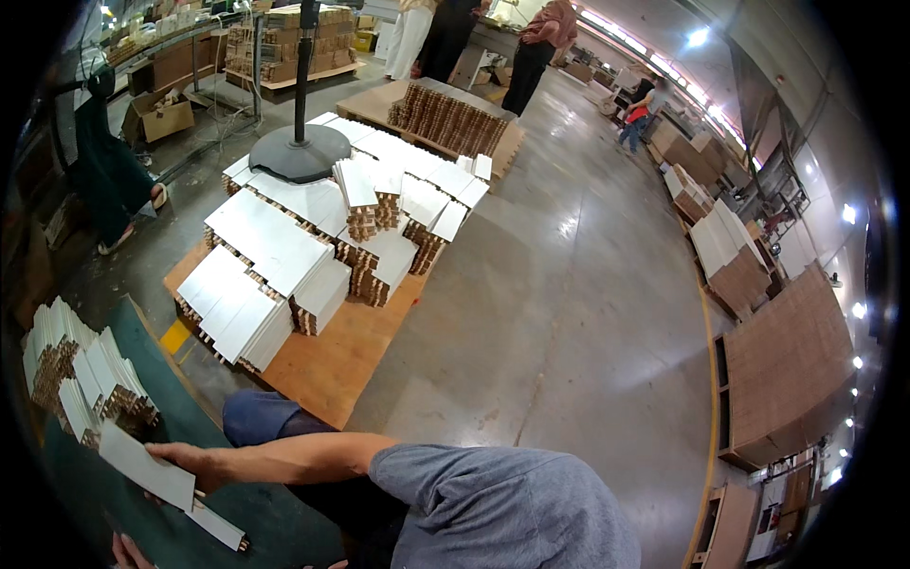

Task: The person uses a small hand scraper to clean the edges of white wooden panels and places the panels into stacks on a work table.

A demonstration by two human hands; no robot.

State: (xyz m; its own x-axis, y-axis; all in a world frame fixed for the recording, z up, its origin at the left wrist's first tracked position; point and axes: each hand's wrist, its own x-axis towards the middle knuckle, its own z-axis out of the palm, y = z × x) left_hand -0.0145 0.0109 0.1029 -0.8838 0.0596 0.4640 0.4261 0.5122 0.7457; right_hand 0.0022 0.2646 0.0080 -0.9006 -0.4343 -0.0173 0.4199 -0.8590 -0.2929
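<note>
My right hand (pixel 192 463) grips a flat white slat (pixel 147 467) by its far long edge, thumb on top and fingers under it. Another narrow white slat (pixel 219 525) with a brown end lies just beside it on the dark green tabletop (pixel 284 531). At the lower left edge only the fingers of my left hand (pixel 129 551) show; they look apart, with nothing visible in them. Stacked white slats (pixel 104 375) with brown ragged ends stand on the left of the tabletop, touching or close to the held slat; which of the two is hard to tell.
Beyond the table, a wooden pallet board (pixel 327 375) bears many stacked white slats (pixel 270 237) and a black round pole base (pixel 301 152). Another pallet of brown-ended pieces (pixel 445 119) stands farther back, near people standing. Large wooden boxes (pixel 791 365) line the right side.
</note>
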